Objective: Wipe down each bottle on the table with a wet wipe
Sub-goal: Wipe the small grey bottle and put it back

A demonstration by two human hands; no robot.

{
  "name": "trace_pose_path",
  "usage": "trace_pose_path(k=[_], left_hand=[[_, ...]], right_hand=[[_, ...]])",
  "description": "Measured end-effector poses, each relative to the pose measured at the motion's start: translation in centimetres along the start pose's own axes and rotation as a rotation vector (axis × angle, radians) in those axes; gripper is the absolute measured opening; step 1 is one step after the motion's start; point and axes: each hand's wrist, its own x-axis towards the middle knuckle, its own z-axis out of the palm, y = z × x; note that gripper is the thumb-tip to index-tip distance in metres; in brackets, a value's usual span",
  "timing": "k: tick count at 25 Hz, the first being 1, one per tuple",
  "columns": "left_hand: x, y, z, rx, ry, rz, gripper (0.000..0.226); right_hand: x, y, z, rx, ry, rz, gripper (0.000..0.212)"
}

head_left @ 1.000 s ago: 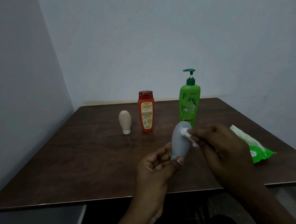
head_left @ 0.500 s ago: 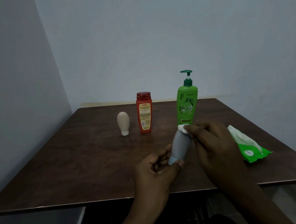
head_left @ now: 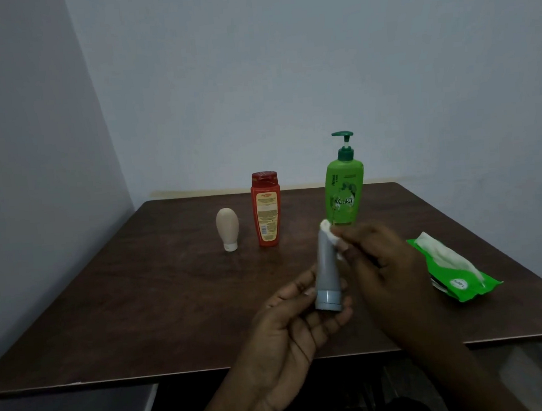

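Observation:
My left hand holds a grey tube bottle by its cap end, nearly upright above the near middle of the table. My right hand pinches a small white wet wipe against the tube's upper tip. Farther back stand a beige tube bottle on its white cap, a red bottle and a tall green pump bottle, whose base is hidden behind the wipe and my right hand.
A green pack of wet wipes lies at the right, with a white wipe sticking out of its top. The dark brown table fits into a corner of pale walls; its front edge runs just below my wrists.
The wipe in my right hand has slid from the tube's side up to its top end. The tube has turned more upright, so its cap now faces me.

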Motion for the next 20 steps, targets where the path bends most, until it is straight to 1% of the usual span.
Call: trace_pose_path(k=[3,6,7,8,10,11,12,13,15,17,18,19,20], left_hand=[[0.0,0.1,-0.1,-0.018,0.006,0.036,0.033],[0.2,0.3,-1.2,-0.056,0.049,0.045,0.033],[0.3,0.3,-1.6,-0.049,0.055,0.038,0.033],[0.3,0.3,-1.8,-0.025,0.055,0.029,0.033],[0.3,0.1,-2.0,0.056,0.047,0.018,0.035],[0.3,-0.1,-1.9,0.091,0.035,0.022,0.036],[0.3,-0.2,-1.7,0.115,0.020,0.032,0.037],[0.3,-0.2,-1.6,0.135,0.005,0.045,0.037],[0.4,-0.1,-1.6,0.165,-0.001,0.074,0.034],[0.5,0.3,-1.9,0.177,0.028,0.082,0.030],[0.6,0.4,-2.0,0.185,0.037,0.082,0.029],[0.6,0.4,-2.2,0.200,0.037,0.083,0.028],[0.7,0.4,-2.2,0.221,0.035,0.081,0.029]], right_hand=[[-1.7,-0.6,1.3,-0.067,-0.136,-0.119,0.034],[-2.0,-1.0,-0.1,-0.068,-0.351,-0.171,0.038],[-1.6,-1.1,-0.7,-0.057,-0.390,-0.181,0.039],[-1.0,-1.0,-1.3,-0.067,-0.362,-0.183,0.038],[0.6,-0.2,-1.5,-0.142,-0.190,-0.177,0.034],[1.1,-0.2,-1.2,-0.184,-0.134,-0.171,0.033],[1.2,-0.4,-0.6,-0.218,-0.118,-0.173,0.034],[0.7,-0.5,0.1,-0.245,-0.134,-0.186,0.036],[-1.3,-0.8,1.1,-0.252,-0.244,-0.233,0.038],[-2.4,-0.9,0.6,-0.169,-0.387,-0.276,0.034],[-2.1,-0.8,0.0,-0.114,-0.426,-0.285,0.033],[-1.4,-0.5,-0.5,-0.083,-0.416,-0.279,0.034],[-0.5,0.0,-1.0,-0.088,-0.345,-0.258,0.037]])
